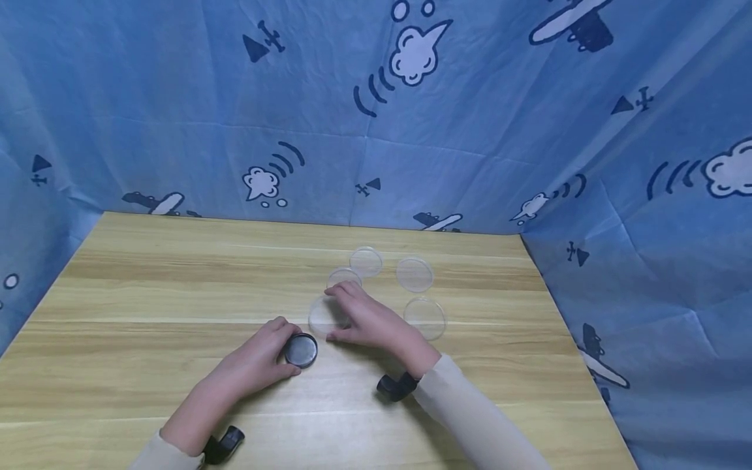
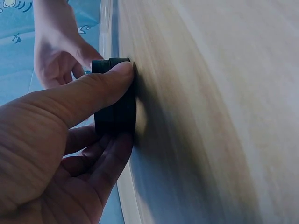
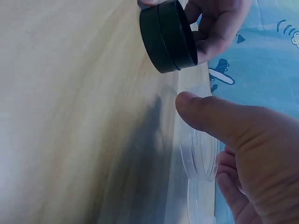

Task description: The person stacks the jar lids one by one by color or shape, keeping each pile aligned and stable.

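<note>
My left hand [image 1: 255, 359] grips a short black cylinder [image 1: 301, 350] at the middle front of the table, thumb on the near side and fingers on the far side. It has a raised rim round a grey face, and a seam round its side shows in the right wrist view. To its right, my right hand [image 1: 370, 320] reaches over a clear round dish [image 1: 318, 318], thumb and fingers spread apart. In the right wrist view the thumb stands off from the clear dishes [image 3: 198, 149]. The hand partly covers a second clear dish [image 1: 343, 274] just behind.
More clear round dishes lie on the wooden table [image 1: 176, 281]: one at the back [image 1: 366, 261], one to the right of it [image 1: 414, 274] and one beside the right forearm [image 1: 431, 320]. A blue patterned cloth [image 1: 329, 85] hangs behind and at both sides.
</note>
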Action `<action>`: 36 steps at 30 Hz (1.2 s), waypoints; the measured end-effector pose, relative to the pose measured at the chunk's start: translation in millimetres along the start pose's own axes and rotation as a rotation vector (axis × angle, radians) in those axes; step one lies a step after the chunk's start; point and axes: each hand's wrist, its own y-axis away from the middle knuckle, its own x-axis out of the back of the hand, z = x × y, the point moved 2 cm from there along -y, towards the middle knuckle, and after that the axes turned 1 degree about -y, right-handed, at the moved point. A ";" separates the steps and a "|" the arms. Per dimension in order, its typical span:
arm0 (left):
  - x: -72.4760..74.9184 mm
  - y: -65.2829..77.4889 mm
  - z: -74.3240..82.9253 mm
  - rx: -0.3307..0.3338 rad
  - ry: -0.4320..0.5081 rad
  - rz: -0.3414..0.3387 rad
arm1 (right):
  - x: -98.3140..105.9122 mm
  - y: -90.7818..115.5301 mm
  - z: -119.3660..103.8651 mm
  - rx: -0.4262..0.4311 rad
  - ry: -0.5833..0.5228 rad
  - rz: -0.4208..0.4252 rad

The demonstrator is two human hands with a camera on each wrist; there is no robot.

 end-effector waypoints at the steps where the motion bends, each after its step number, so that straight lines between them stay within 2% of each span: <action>1: 0.2 -0.1 0.1 0.000 0.000 0.000 | 0.9 2.2 -0.2 -0.002 0.004 -0.003; 10: 0.3 1.5 -0.2 0.015 0.001 -0.003 | 4.1 29.5 -3.1 -0.023 -0.013 -0.025; 20: -0.2 1.5 -0.3 0.006 0.004 0.004 | 2.1 55.5 -1.9 -0.037 0.018 -0.013; 26: -0.6 1.6 -0.1 0.002 0.001 0.006 | -1.9 65.9 -0.5 -0.060 0.010 -0.011; 36: -0.3 2.0 0.9 0.001 0.003 0.010 | -8.2 74.1 2.8 -0.043 0.010 0.028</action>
